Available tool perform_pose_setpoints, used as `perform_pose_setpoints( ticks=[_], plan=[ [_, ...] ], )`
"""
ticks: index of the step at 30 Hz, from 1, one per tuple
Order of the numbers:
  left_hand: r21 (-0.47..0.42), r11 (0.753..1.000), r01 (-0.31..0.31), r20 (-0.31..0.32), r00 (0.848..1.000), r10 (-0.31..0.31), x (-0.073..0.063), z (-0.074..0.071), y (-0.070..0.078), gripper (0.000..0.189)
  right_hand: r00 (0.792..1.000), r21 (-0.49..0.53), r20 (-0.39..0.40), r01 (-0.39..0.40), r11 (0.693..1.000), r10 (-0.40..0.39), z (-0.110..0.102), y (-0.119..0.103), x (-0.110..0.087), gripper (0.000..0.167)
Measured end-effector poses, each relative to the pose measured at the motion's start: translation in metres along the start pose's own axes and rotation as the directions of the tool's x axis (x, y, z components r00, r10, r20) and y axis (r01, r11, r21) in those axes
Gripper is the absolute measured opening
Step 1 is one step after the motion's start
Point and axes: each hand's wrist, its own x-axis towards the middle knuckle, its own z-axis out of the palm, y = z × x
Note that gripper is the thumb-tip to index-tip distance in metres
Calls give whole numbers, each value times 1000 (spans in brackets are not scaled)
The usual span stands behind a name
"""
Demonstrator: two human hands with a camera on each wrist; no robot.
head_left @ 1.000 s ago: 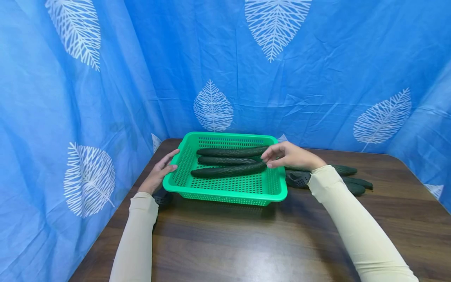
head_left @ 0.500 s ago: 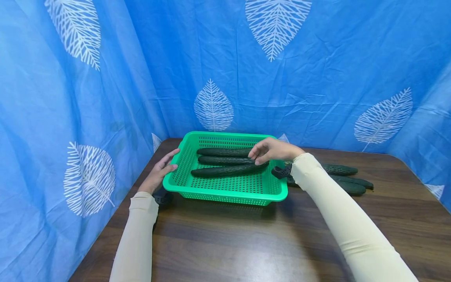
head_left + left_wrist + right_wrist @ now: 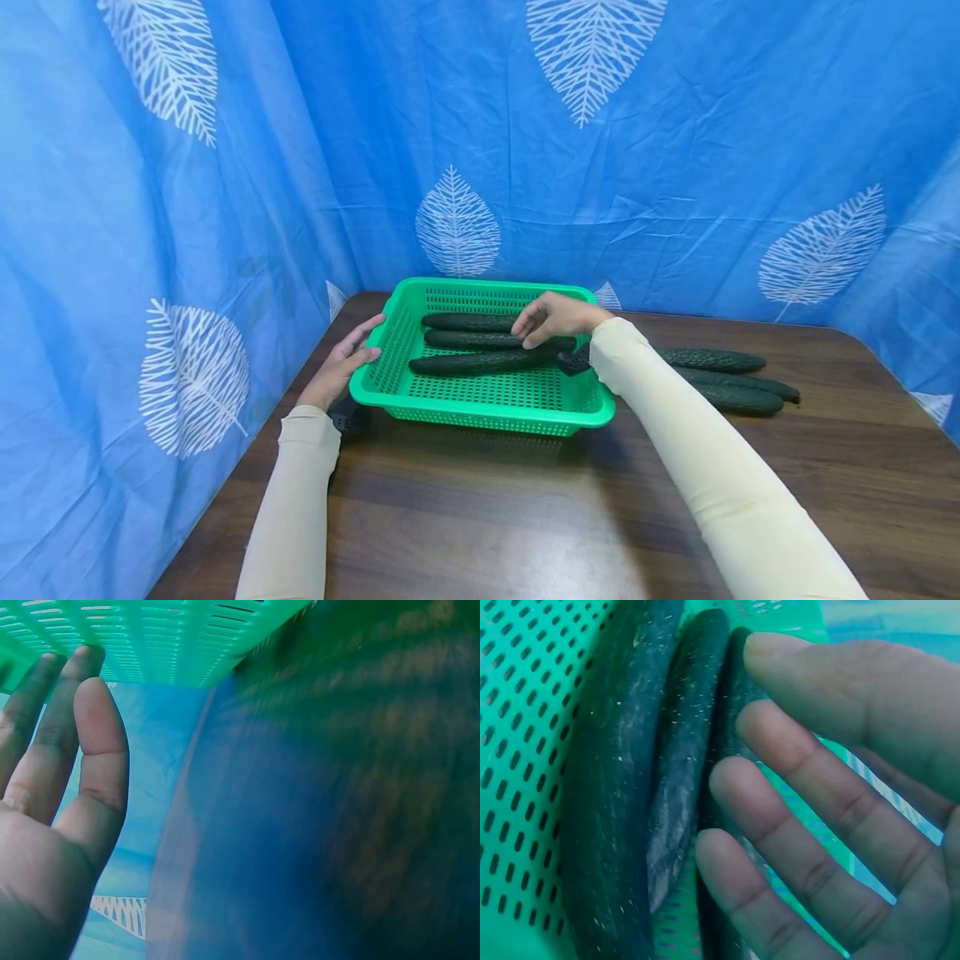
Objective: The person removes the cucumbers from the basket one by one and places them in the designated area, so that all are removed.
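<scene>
Three dark green cucumbers lie side by side in a green perforated basket point(image 3: 480, 416): a back cucumber point(image 3: 465, 322), a middle cucumber point(image 3: 465, 340) and a front cucumber point(image 3: 468, 365). My left hand point(image 3: 335, 371) rests at the basket's left side, its fingers fairly straight and the thumb by the rim. Over the cucumbers hovers my right hand point(image 3: 555, 318), covering part of the back two. In the right wrist view its loosely bent fingers point(image 3: 780, 817) hold nothing, close to the cucumbers; whether they touch cannot be told.
To the right of the basket, several more cucumbers point(image 3: 712, 360) lie on the brown wooden table point(image 3: 480, 517), partly behind my right sleeve point(image 3: 697, 467). A blue curtain point(image 3: 675, 167) with white leaf prints hangs behind and to the left of the table.
My right hand has moved left, from the right ends of the cucumbers to farther over them. The left hand, the basket and the cucumbers appear unmoved.
</scene>
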Motion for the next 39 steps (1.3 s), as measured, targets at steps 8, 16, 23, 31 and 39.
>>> perform_pose_setpoints(
  ticks=[8, 16, 23, 31, 39],
  plan=[
    [0, 1000, -8, 2, 1000, 8, 2, 0, 0, 66, 999, -49, 0, -44, 998, 44, 11, -1, 16, 33],
    [-8, 1000, -10, 4, 1000, 10, 1, -1, 1, 66, 991, -65, -6, -132, 989, 132, 19, 2, 28, 34],
    [-30, 1000, 1, 14, 1000, 0, 1, 1, 1, 67, 979, -107, -23, -204, 973, 202, 26, 5, 32, 36],
    [-49, 999, 4, 11, 1000, -3, 2, 2, 1, 68, 974, -159, -51, -225, 961, 219, 31, 13, 37, 39],
    [-47, 999, 21, -4, 1000, -21, 0, 2, 1, 68, 993, -273, -46, -116, 955, 108, 40, 14, 38, 40]
  ],
)
